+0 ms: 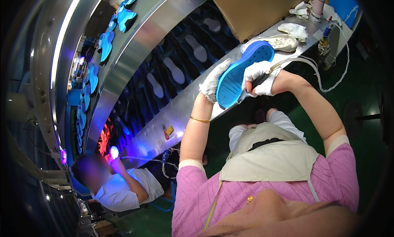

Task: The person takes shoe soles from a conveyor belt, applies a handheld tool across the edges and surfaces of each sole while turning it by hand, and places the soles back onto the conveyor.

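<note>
Blue perforated clog (234, 79): held up over the near edge of the bench, its holed toe toward the upper right on my feed and its ridged footbed in sight.
Left hand (215, 80): in a white knit glove, I have it clasping the clog's left side; the fingertips are hidden from me.
Right hand (262, 76): in white glove fabric with some fingers bare, curled around the tool at the clog's right edge.
Slim black tool (259, 79): slanted toward the clog; I cannot tell whether its tip touches.
Pale flexible line (308, 60): looping from beside the right wrist toward the upper right.
Silver metal bench (180, 103): carrying, just beyond the clog, a cream perforated shoe (283, 43), with a crumpled white cloth (294, 30) near it.
Pink cylindrical bottle (318, 2): upright at the far end.
Dark rack (186, 67): beyond the bench, bearing grey sole-shaped pieces (175, 70).
Seated co-worker (127, 190): well apart on the left, raising a glowing violet-white lamp (114, 152).
</note>
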A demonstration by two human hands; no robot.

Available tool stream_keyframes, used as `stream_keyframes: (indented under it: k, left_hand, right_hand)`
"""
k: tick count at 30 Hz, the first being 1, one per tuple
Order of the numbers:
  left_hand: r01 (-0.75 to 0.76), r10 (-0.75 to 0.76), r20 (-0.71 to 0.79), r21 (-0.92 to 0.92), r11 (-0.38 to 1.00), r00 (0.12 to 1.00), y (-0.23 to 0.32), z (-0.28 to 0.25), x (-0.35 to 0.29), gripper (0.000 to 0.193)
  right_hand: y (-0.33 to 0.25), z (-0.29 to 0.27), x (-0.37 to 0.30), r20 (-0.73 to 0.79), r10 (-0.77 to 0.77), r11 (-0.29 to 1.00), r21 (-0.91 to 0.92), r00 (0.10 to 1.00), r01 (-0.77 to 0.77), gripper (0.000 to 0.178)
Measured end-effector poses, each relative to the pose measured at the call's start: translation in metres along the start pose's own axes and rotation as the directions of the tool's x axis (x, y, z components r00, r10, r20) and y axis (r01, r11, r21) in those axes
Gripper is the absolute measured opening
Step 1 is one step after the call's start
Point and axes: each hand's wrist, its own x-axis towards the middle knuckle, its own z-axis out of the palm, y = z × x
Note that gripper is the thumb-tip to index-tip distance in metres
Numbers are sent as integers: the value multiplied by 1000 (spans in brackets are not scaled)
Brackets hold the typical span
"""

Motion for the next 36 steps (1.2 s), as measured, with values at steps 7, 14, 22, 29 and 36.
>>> stream_keyframes:
  k: [7, 14, 22, 29, 36]
  left_hand:
    - [68, -71, 40, 64, 996, 997, 5, 2, 0, 46]
    - [-7, 156, 323, -419, 908, 933, -11, 10, -8, 66]
    - [-198, 337, 194, -513, 835, 921, -41, 1, -7, 77]
    - [-272, 357, 61, -534, 801, 932, -60, 6, -13, 62]
    - [-60, 245, 287, -529, 846, 926, -62, 11, -41, 86]
  right_hand:
    - [-8, -15, -6, -49, 90, 969, -226, 995, -98, 8]
    - [2, 33, -10, -385, -171, 965, 120, 907, 233, 15]
    - [-4, 48, -15, -255, -5, 900, 420, 967, 115, 9]
    - [-7, 53, -3, -345, -494, 865, -281, 798, 415, 17]
    - [22, -14, 10, -355, 104, 965, 261, 929, -8, 9]
